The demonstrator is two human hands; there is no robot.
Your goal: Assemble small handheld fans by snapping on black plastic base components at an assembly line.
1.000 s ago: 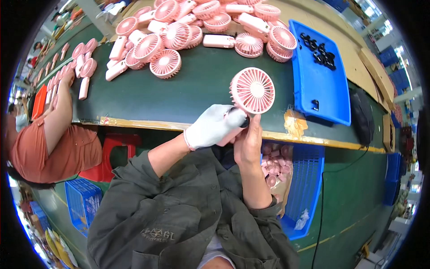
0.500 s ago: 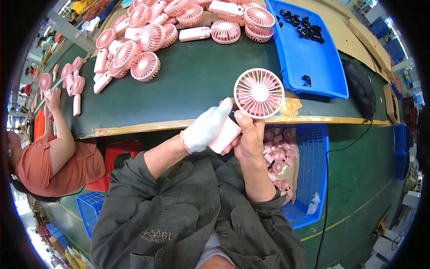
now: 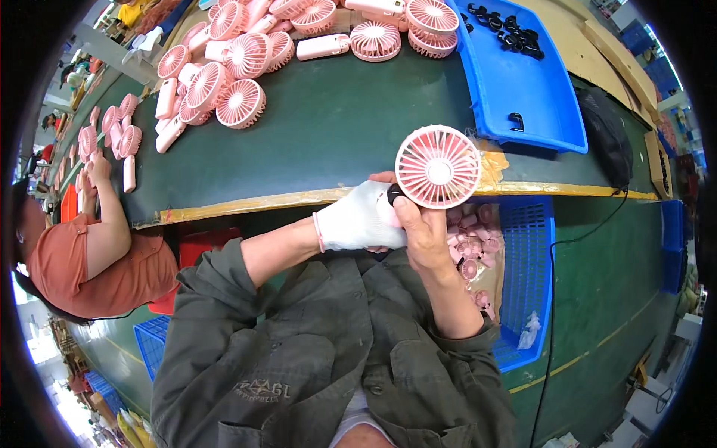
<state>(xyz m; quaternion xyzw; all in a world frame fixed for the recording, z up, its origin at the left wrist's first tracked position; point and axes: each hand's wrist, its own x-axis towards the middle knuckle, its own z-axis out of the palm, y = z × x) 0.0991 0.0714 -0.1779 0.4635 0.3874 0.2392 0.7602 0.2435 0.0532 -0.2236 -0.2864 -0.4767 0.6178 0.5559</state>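
Observation:
Just off the table's front edge, both my hands hold one pink handheld fan, its round grille facing up. My left hand, in a white glove, is wrapped round the fan's handle and hides most of it. My bare right hand grips it just below the head, thumb on top. A small black curved piece shows at the fan's neck between my hands; how it sits there is partly covered by fingers.
Many pink fans are piled on the green table. A blue tray at the right holds black curved pieces. Below the edge stands a blue crate of pink fans. A co-worker in orange sits at the left.
My gloved left hand has moved from beside the neck to cover the handle, which was visible before. The fan has shifted slightly down and right, and the black piece shows more plainly.

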